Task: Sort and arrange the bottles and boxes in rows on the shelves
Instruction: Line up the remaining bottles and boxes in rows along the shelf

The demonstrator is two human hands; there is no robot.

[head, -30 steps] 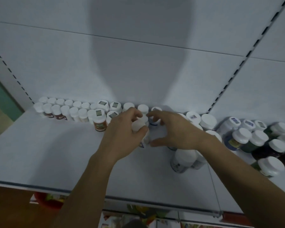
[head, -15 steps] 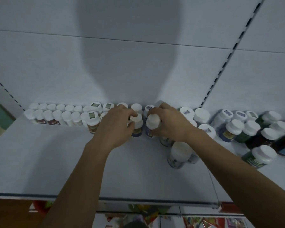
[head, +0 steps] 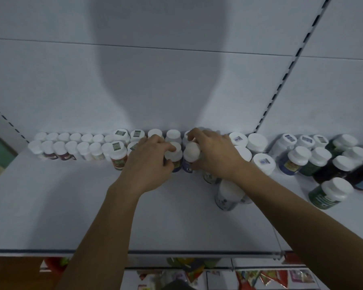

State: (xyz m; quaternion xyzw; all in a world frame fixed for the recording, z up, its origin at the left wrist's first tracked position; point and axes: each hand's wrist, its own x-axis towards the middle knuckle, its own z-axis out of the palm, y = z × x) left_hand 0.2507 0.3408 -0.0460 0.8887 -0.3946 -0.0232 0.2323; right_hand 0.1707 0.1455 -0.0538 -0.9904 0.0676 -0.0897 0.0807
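On the white shelf (head: pixel 71 206), small white-capped bottles stand in two rows along the back wall, from the far left (head: pixel 59 147) to the middle. My left hand (head: pixel 149 164) grips a small white-capped bottle (head: pixel 174 155) at the front row's right end. Right beside it, my right hand (head: pixel 216 155) grips another small white-capped bottle with a dark blue label (head: pixel 190 155). The two bottles stand upright and nearly touch.
Larger white-capped bottles, dark green (head: pixel 329 195) and dark blue (head: pixel 291 162), crowd the shelf's right part unsorted. A white bottle (head: pixel 228 195) stands just below my right wrist. A slotted upright (head: pixel 281 84) runs up the back wall. Colourful packets show below the shelf's front edge (head: pixel 134 252).
Both hands have moved back toward the wall with their bottles and set them side by side at the end of the front row.
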